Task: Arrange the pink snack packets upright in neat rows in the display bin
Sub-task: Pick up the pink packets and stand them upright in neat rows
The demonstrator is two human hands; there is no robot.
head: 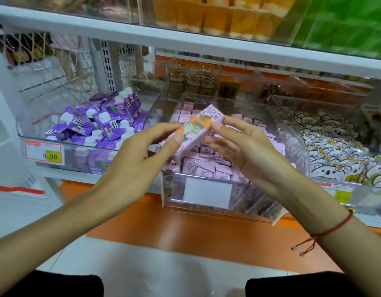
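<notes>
Nearest the camera, two bare forearms reach forward over the orange ledge [185, 228], the right wrist wearing a red string bracelet [335, 228]. Just above the front edge of the clear display bin [271, 213], the left hand [142, 155] and the right hand [245, 146] share one pink snack packet [199, 127]. The left thumb and forefinger pinch the packet's lower end, its other fingers loosely curled; the right thumb and fingertips grip its upper end, with the remaining fingers spread open below. The packet is tilted, its printed orange and pink face turned upward, and it hangs in the air over the bin rather than resting in it.

On the bin's front wall sits a blank white label holder [206, 192]. Inside the bin, beneath and behind the hands, lie many more pink packets [206, 168], most standing on edge in rough rows. Left of the bin is a tray of purple cartons [99, 125] with white caps, with a price tag [43, 151] on its front. Right of the bin is a heap of white cartoon-printed packets [331, 155]. Beyond the bin, blurred goods stand behind clear dividers
</notes>
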